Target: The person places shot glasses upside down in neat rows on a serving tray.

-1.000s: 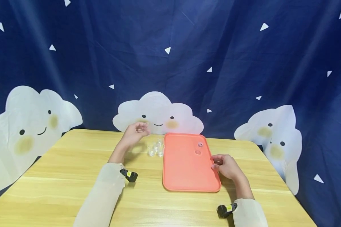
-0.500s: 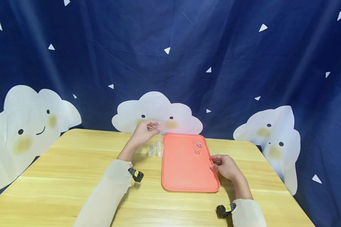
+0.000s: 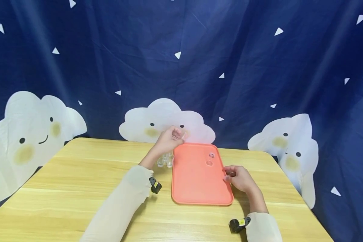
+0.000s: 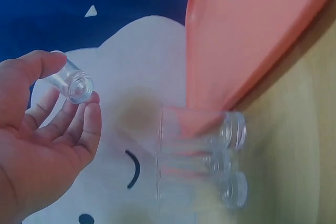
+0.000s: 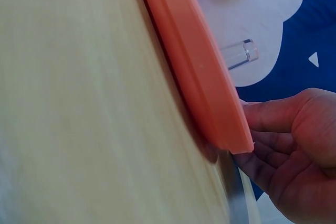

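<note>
My left hand [image 3: 167, 141] pinches a small clear shot glass [image 4: 73, 82] between thumb and fingers, its thick base tipped toward the camera in the left wrist view. It hovers above the far left corner of an orange tray [image 3: 199, 185]. My right hand [image 3: 241, 177] grips the tray's right rim, thumb on top and fingers partly hidden beneath. One shot glass [image 5: 241, 55] stands on the tray near its far right side, seemingly upside down. Several more upright shot glasses [image 4: 210, 135] stand close together just left of the tray, partly behind my left wrist in the head view.
A light wooden table [image 3: 78, 188] bears the tray and glasses. Behind its far edge hangs a dark blue curtain [image 3: 199, 50] with white clouds and triangles. Each wrist carries a small black camera [image 3: 155, 185].
My left hand has moved right with its shot glass, from left of the standing glasses to above the tray's far left corner. The right hand keeps its place on the rim.
</note>
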Demonstrator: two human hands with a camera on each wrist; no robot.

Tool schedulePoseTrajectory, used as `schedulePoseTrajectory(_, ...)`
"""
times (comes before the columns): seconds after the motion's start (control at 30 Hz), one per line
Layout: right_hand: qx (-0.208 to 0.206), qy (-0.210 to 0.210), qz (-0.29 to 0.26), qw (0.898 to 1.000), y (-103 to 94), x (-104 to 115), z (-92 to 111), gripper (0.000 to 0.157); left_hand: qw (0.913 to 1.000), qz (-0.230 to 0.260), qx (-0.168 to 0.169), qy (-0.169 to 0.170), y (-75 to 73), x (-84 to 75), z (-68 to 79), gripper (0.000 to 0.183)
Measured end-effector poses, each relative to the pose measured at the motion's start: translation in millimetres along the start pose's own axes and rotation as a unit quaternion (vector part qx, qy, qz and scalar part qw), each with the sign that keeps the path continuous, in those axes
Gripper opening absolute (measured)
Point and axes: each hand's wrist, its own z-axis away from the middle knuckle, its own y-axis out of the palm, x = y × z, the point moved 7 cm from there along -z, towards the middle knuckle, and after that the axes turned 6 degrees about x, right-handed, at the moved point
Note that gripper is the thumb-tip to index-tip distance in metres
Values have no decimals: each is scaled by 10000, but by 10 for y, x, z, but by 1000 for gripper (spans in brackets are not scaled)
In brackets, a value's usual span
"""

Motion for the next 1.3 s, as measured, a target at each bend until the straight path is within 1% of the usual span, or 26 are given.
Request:
schedulePoseTrajectory(0.07, -5, 63, -45, 10000, 9, -19, -5, 38, 10000, -24, 37, 37, 57, -18, -27, 29)
schedulePoseTrajectory(0.13, -6, 36, -39, 10000, 18, -23, -12, 38, 9999, -32, 71, 112, 113, -34, -54, 28)
schedulePoseTrajectory(0.33, -91, -74, -16, 9999, 11, -23, -19, 36, 9987, -131, 198, 444, 292, -79, -136, 25)
schedulePoseTrajectory(0.47, -73, -84, -17, 9999, 7, -19, -20, 36, 9974, -112, 474, 524, 431, -85, -182, 22)
schedulePoseTrajectory(0.63, -82, -25, -57, 9999, -1, -16, -15, 35, 9936, -346, 927, 549, 609, -121, -213, 21)
schedulePoseTrajectory(0.77, -70, 4, -63, 10000, -1, -15, -9, 36, 9912, -494, 1098, 557, 718, -146, -221, 20)
schedulePoseTrajectory(0.87, -49, 31, -54, 10000, 2, -13, -6, 36, 9906, -553, 1116, 575, 764, -146, -225, 21)
schedulePoseTrajectory(1.0, -36, 25, -21, 10000, 0, -4, -7, 36, 9918, -607, 1053, 382, 793, -119, -231, 21)
schedulePoseTrajectory(1.17, -45, 11, -4, 10000, -3, -13, -12, 36, 9944, -595, 871, 77, 813, -64, -249, 23)
schedulePoseTrajectory(1.3, -62, 22, 1, 10000, -3, -21, -13, 36, 9966, -479, 674, 25, 818, -31, -264, 21)
